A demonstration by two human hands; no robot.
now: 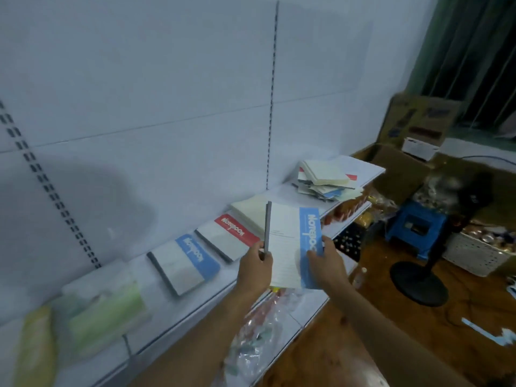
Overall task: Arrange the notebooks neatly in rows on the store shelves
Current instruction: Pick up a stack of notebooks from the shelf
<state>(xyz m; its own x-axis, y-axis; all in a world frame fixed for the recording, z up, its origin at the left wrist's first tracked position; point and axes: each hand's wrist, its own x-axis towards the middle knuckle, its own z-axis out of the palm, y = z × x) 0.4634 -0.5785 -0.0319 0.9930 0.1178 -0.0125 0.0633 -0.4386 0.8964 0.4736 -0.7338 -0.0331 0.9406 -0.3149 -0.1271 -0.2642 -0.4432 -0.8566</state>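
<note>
Both hands, left hand (255,268) and right hand (325,263), grip a white-and-blue paper notebook (290,244) above the white shelf (156,311), loose notebook pile (326,180) at one o'clock.

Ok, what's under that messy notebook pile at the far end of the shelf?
The pile rests on the white shelf, with a red strip poking out beneath. Anything else underneath is covered.

Blue-banded white notebook (290,241) upright above shelf (145,275); blue (185,263) and red (229,236) notebooks flat, untidy pile (325,178) beyond.
</note>
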